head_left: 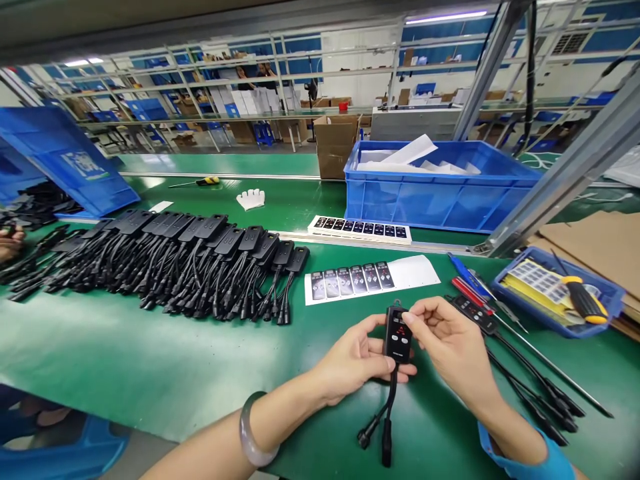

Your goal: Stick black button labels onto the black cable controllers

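My left hand [353,361] grips a small black controller [398,337] with a red mark on its face; two short cables with plugs hang from it toward the table edge. My right hand [450,343] pinches the controller's top, fingertips pressed on its upper face. Just beyond lies a white backing sheet with label stickers [350,281]. A second strip of dark labels [360,229] rests farther back.
A long row of several black controllers with cables [190,263] covers the green table at left. A blue crate [435,183] stands behind. A small blue tray [560,293] with a screwdriver sits right, beside loose cabled units [525,380]. Another person's hand [9,243] shows far left.
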A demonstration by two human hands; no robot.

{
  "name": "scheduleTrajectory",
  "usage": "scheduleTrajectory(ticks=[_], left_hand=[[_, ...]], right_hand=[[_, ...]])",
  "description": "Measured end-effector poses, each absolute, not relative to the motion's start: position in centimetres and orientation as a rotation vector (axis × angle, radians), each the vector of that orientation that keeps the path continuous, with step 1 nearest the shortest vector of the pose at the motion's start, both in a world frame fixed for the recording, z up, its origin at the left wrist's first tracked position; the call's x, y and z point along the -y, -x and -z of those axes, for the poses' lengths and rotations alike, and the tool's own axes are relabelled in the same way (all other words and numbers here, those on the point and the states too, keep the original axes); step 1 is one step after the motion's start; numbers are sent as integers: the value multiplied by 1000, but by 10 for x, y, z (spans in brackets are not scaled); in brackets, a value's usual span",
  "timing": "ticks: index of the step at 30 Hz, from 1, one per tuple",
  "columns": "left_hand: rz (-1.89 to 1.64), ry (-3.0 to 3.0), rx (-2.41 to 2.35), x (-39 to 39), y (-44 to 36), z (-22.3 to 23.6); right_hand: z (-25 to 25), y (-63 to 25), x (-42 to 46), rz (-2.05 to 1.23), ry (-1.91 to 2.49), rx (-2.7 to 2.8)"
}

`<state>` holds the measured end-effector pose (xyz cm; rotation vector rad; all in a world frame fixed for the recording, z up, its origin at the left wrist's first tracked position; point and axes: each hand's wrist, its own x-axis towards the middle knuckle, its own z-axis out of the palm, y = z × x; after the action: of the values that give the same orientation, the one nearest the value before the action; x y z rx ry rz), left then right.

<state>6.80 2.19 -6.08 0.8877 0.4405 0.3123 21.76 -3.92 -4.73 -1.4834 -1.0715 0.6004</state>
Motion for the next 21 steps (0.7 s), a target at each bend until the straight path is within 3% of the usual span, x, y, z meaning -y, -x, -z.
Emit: scheduleTrajectory(ticks=[21], left_hand=[[-345,-994,-442,-17,-71,62]], right_hand=[[49,-216,40,-578,1532,1036]])
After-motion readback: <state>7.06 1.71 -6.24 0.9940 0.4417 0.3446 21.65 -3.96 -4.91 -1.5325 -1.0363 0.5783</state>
